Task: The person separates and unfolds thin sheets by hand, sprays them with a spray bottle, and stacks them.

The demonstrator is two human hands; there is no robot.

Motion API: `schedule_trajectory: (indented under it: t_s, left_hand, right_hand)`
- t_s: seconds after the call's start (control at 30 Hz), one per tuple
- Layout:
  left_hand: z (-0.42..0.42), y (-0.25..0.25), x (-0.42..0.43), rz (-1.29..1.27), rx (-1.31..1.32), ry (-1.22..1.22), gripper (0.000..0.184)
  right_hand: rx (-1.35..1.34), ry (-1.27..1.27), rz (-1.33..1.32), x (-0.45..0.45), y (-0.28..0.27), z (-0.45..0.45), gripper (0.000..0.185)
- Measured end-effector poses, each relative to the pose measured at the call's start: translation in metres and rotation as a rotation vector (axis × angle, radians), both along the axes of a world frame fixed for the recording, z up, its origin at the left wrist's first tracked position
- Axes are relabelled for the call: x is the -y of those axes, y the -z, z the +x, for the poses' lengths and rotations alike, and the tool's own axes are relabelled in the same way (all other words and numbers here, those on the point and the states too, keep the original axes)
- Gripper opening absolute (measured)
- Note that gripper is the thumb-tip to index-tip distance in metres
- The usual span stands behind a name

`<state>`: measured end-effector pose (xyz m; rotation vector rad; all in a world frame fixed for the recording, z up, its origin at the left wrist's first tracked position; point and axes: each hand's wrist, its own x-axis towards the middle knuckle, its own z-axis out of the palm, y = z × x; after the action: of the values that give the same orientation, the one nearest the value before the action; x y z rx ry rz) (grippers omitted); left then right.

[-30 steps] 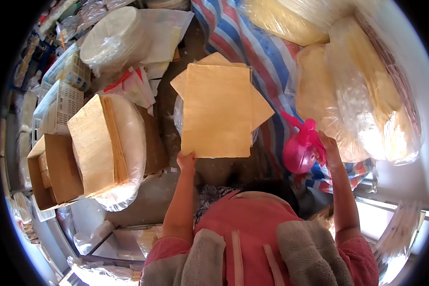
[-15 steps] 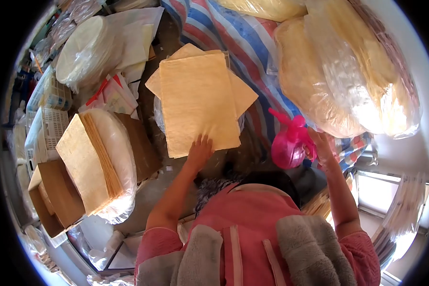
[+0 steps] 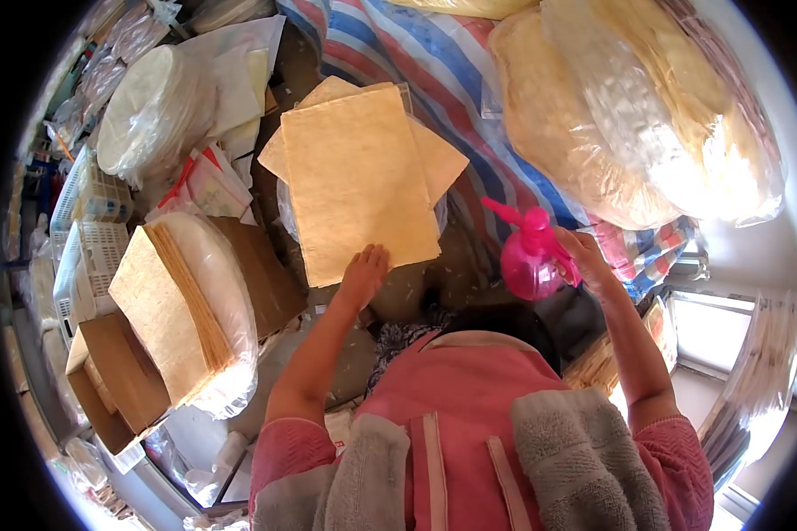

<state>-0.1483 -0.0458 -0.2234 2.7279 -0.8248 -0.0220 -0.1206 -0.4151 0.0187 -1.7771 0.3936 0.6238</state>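
Observation:
My left hand (image 3: 364, 273) lies on the near edge of a tan sheet of paper (image 3: 359, 177), fingers stretched out over it and the thumb not clearly seen. That sheet tops a stack, and the corners of another tan sheet (image 3: 443, 164) stick out at an angle beneath it. Out to the right, my right hand (image 3: 584, 258) is closed around the handle of a pink spray bottle (image 3: 530, 265). The bottle is upright, with its long nozzle pointing left towards the papers.
On the left, a stack of tan sheets (image 3: 170, 310) leans over a round plastic-wrapped bundle beside a cardboard box (image 3: 115, 376). White baskets (image 3: 93, 265) stand behind. Large plastic-wrapped bundles (image 3: 593, 115) rest on striped sheeting (image 3: 398, 53) at the right.
My left hand's fingers have drawn closer together at the sheet's near edge. The spray bottle has turned, its nozzle now reaching further left. The whole view has shifted slightly.

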Motion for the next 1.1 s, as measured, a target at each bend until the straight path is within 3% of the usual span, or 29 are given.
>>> schedule_trajectory:
  t_s: [0.1,0.2,0.3,0.47,0.6,0.73,0.8,0.9,1.0,1.1]
  left_hand:
    - [0.001,-0.013,0.011,0.049,0.091,-0.070,0.045]
    - [0.004,0.001,0.022,0.086,0.022,-0.113,0.051]
    - [0.008,0.009,0.027,0.101,-0.067,-0.111,0.042]
    - [0.009,0.027,0.035,0.197,0.006,-0.050,0.042]
    - [0.010,0.009,0.044,0.143,-0.076,-0.053,0.042]
    - [0.011,-0.007,0.040,0.177,0.081,-0.104,0.042]
    - [0.015,-0.020,0.030,0.083,0.137,-0.135,0.043]
    - [0.037,-0.088,0.013,-0.093,0.010,-0.308,0.032]
    - [0.061,-0.142,0.002,-0.342,0.231,-0.325,0.022]
    - [0.078,-0.174,-0.013,-0.455,0.167,-0.347,0.020]
  right_hand:
    - [-0.017,0.004,-0.005,-0.005,-0.003,-0.001,0.046]
    - [-0.017,-0.009,-0.002,-0.006,-0.004,-0.005,0.047]
    - [-0.011,-0.010,0.005,-0.003,-0.001,-0.008,0.046]
    - [-0.010,0.001,0.000,0.008,0.005,-0.014,0.044]
    - [0.010,0.007,0.003,0.011,-0.001,-0.017,0.043]
    - [0.025,0.009,0.011,0.016,-0.002,-0.018,0.043]
    - [0.025,-0.010,0.002,0.019,-0.001,-0.018,0.043]
    - [0.011,-0.076,-0.008,0.022,0.001,-0.014,0.041]
    - [0.019,-0.171,-0.030,0.021,0.008,-0.007,0.040]
    - [0.046,-0.258,-0.059,0.005,0.004,0.002,0.038]
